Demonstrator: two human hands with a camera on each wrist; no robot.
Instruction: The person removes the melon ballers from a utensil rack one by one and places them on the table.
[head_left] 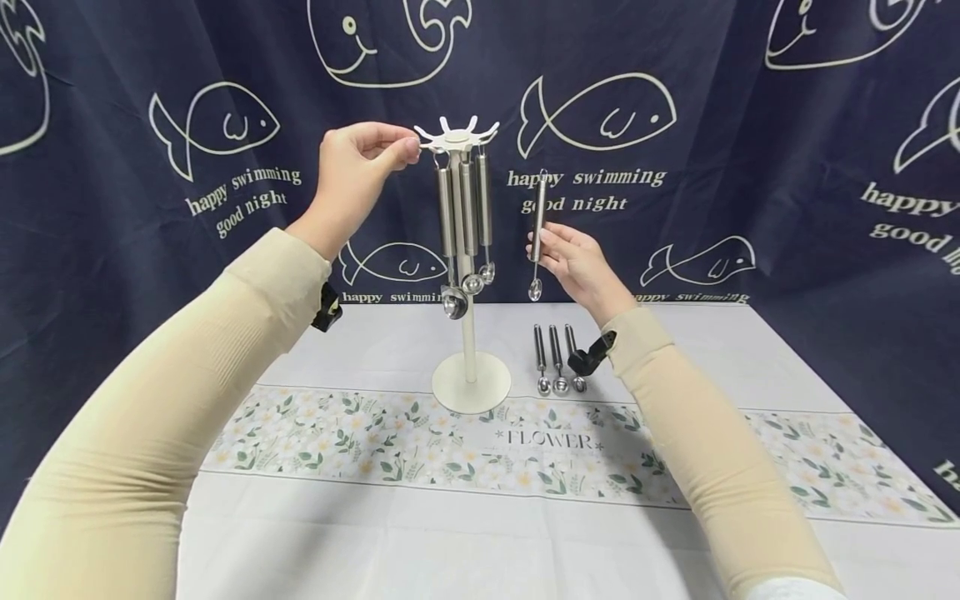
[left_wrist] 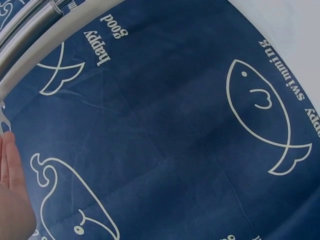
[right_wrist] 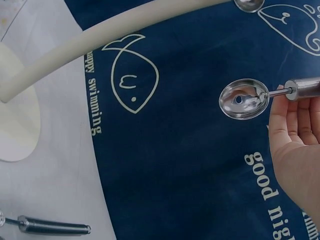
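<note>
Backdrop cloth (head_left: 720,208): dark blue, softly folded; white outlined fish and "happy swimming good night" lettering repeat across it, behind your table.
White table (head_left: 322,533): pale covering, faint creases; soft shadows lie below your arms.
Floral runner (head_left: 472,475): runs crosswise in front of you; green leaves, pale blossoms, the word FLOWER on a lighter patch.
Stand (head_left: 469,333): cream-white, upright; its round base overlaps the runner's far edge; prongs fan out at the top.
Hanging spoons (head_left: 468,208): three metal ones show, hung from the prongs beside the pole, bowls down.
Lying spoons (head_left: 557,358): three side by side on the white covering, right of the base; bowls toward you, near the runner; your black wrist camera (head_left: 592,354) partly hides the rightmost.
Left hand (head_left: 356,171): thumb and fingertips pinch a prong tip on the stand's left side.
Right hand (head_left: 577,258): thumb and fingers grip the handle of the held spoon (head_left: 539,212); it hangs nearly upright, bowl down, right of the stand and apart from it.
Sleeves (head_left: 705,433): beige, down to your wrists.
</note>
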